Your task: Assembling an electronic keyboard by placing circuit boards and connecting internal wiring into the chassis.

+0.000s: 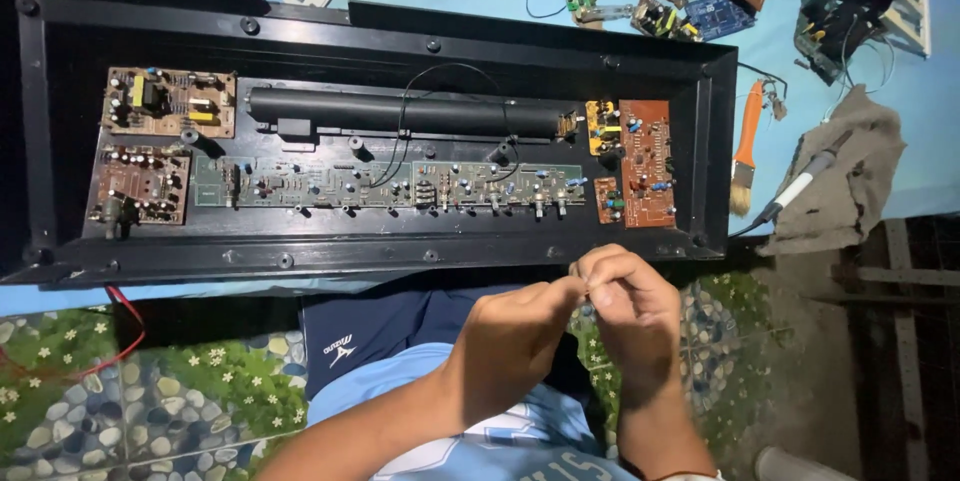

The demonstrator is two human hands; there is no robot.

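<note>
Hands: left hand (515,336) and right hand (632,303) met lower centre, fingertips pinched shut on something tiny, perhaps thin wire.
Handling: likely light, bendable; gripped at ends.
Behind: long black plastic chassis (400,246).

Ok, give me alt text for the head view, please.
Left hand and right hand meet fingertip to fingertip, pinching something too small to make out, just below a long open black casing lined with circuit boards. A brush lies to its right.
</note>
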